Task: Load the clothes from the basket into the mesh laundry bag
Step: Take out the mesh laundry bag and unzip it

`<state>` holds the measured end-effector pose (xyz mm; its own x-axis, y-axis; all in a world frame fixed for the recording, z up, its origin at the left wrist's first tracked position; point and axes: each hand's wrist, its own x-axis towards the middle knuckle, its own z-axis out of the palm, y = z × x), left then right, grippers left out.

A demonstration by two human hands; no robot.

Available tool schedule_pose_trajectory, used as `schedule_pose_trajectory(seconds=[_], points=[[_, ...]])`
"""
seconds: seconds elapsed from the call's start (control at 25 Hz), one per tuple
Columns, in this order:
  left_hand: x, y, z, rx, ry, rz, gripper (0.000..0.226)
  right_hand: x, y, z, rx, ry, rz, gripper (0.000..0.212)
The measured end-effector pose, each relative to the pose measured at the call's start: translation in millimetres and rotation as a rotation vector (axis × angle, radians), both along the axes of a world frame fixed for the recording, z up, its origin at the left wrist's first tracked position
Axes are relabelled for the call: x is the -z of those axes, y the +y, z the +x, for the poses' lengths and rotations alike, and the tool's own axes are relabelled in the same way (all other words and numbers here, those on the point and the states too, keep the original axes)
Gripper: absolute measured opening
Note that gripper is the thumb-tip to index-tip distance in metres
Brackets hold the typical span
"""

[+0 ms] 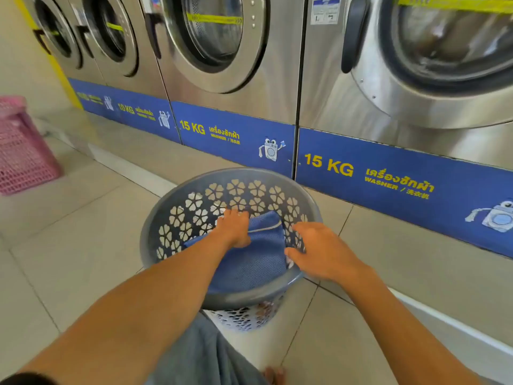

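Observation:
A round grey basket [155, 218] with flower-shaped holes stands on the tiled floor before me. Inside it lies a blue mesh laundry bag [255, 262] with a pale zipper edge. My left hand [234, 227] grips the bag's upper edge inside the basket. My right hand [316, 251] hovers over the basket's right rim with its fingers spread, the fingertips beside the bag. A bit of white cloth shows under my right thumb; the other clothes are hidden beneath the bag.
A row of steel front-loading washers [222, 51] with blue 15 KG panels stands on a raised step behind the basket. A pink plastic basket [22, 151] sits at far left. My grey-clad knee [205, 354] is just below the basket.

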<state>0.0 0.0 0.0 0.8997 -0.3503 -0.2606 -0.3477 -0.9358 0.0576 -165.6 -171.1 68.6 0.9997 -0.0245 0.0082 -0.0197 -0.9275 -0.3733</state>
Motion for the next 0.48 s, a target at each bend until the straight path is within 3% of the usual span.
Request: schedule_pose_trajectory(seconds=[0.08, 0.24, 0.48], points=[[9.3, 0.7, 4.3, -0.007, -0.009, 0.049, 0.063, 6.2, -3.4, 5.6, 0.0, 0.015, -0.021, 0.042], [14.6, 2.1, 10.0, -0.013, -0.022, 0.066, 0.034, 10.8, -5.4, 9.1, -0.024, 0.01, -0.032, 0.04], [-63.1, -15.4, -3.2, -0.011, -0.159, -0.221, 0.02, 4.6, -14.2, 13.7, 0.039, -0.031, 0.128, 0.047]])
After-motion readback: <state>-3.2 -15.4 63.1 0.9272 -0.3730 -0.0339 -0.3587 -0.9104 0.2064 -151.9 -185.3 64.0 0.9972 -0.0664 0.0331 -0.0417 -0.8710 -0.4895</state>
